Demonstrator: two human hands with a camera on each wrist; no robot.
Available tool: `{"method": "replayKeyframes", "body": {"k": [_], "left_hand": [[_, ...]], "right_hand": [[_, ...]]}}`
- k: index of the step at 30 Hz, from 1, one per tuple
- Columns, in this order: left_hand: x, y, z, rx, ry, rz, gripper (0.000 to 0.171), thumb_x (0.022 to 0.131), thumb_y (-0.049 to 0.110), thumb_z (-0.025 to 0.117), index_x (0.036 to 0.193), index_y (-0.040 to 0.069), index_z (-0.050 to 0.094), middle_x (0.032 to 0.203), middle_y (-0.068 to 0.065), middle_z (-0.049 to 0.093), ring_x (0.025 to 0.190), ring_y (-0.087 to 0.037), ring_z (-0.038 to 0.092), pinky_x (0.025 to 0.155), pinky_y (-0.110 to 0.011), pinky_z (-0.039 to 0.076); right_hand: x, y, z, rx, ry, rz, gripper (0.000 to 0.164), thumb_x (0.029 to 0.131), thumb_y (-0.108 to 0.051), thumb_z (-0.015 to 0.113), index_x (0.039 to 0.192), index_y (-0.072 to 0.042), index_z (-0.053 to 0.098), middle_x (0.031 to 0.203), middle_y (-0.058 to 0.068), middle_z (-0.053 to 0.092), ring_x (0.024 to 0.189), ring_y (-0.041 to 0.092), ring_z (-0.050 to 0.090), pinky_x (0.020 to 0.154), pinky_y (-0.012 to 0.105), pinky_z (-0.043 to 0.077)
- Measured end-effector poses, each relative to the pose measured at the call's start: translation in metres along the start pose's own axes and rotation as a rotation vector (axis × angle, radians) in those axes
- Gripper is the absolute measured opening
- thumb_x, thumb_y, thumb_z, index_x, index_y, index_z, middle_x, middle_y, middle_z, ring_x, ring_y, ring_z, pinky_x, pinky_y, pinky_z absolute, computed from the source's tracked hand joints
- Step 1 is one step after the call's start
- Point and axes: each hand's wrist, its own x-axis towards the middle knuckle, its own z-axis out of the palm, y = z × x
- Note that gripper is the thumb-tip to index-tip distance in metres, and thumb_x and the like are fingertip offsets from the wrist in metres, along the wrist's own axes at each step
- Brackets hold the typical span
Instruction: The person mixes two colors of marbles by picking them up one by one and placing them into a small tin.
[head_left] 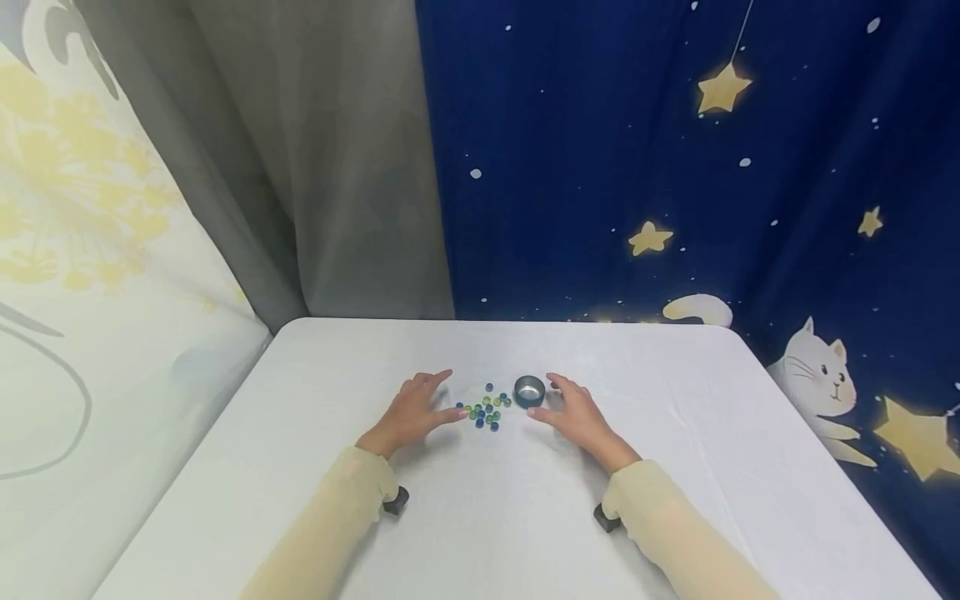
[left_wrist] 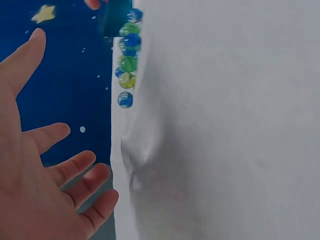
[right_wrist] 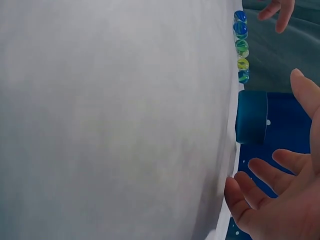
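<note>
Several glass marbles point(head_left: 488, 408), blue, green and yellow, lie in a loose cluster on the white table. Just right of them stands a small round teal metal cup point(head_left: 529, 392), upright, with a silvery inside. My left hand point(head_left: 414, 412) is spread at the left of the cluster, thumb tip right at the nearest marbles, holding nothing. On the other side my right hand point(head_left: 577, 414) is around the cup's right side, thumb and fingers spread apart. The right wrist view shows a gap between that hand and the cup point(right_wrist: 251, 117). In the left wrist view the marbles point(left_wrist: 128, 62) line up along the tabletop.
The white table point(head_left: 675, 392) has rounded back corners. Behind it hang a grey curtain point(head_left: 360, 167) and a dark blue one point(head_left: 570, 167) with stars and a cat. A pale printed cloth point(head_left: 112, 292) borders the left side. Dark wrist devices point(head_left: 396, 501) sit under both sleeves.
</note>
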Motion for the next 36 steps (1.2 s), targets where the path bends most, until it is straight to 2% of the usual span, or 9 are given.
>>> {"method": "replayKeyframes", "body": {"k": [4,10,15,23,36], "left_hand": [[0.003,0.000,0.002,-0.100,-0.006,-0.027,0.082,0.081,0.054,0.071,0.148,0.017,0.041,0.141,-0.013,0.043,0.127,-0.032,0.039,0.102,-0.054,0.035],[0.009,-0.001,0.007,-0.145,0.000,-0.068,0.077,0.081,0.049,0.074,0.146,0.018,0.045,0.137,-0.012,0.047,0.117,-0.030,0.046,0.099,-0.050,0.040],[0.012,-0.001,0.010,-0.197,0.032,-0.077,0.072,0.081,0.043,0.076,0.142,0.016,0.050,0.130,-0.011,0.053,0.114,-0.031,0.051,0.095,-0.050,0.042],[0.014,-0.002,0.015,-0.237,0.063,-0.073,0.062,0.079,0.036,0.080,0.132,0.010,0.059,0.112,-0.007,0.063,0.109,-0.029,0.054,0.094,-0.046,0.042],[0.015,0.001,0.022,-0.301,0.089,-0.135,0.049,0.078,0.018,0.081,0.124,0.009,0.065,0.106,-0.005,0.066,0.104,-0.028,0.055,0.094,-0.046,0.041]], "right_hand": [[0.003,0.000,0.003,0.026,0.022,0.013,0.078,0.083,-0.038,0.076,0.144,-0.003,0.042,0.135,0.021,0.052,0.122,0.038,0.051,0.100,0.052,0.038],[0.005,-0.002,0.007,0.074,0.053,0.027,0.078,0.083,-0.036,0.077,0.143,-0.001,0.042,0.133,0.023,0.053,0.120,0.039,0.053,0.099,0.051,0.041],[0.006,-0.006,0.008,0.104,0.072,0.034,0.076,0.082,-0.033,0.078,0.141,0.000,0.044,0.131,0.025,0.054,0.120,0.040,0.053,0.100,0.051,0.040],[0.012,-0.008,0.013,0.092,0.079,0.064,0.075,0.082,-0.032,0.078,0.141,0.000,0.044,0.131,0.025,0.054,0.121,0.041,0.051,0.101,0.051,0.038],[0.018,-0.008,0.020,0.066,0.100,0.101,0.075,0.079,-0.031,0.080,0.139,0.001,0.047,0.125,0.024,0.057,0.118,0.041,0.051,0.100,0.052,0.038]]}}
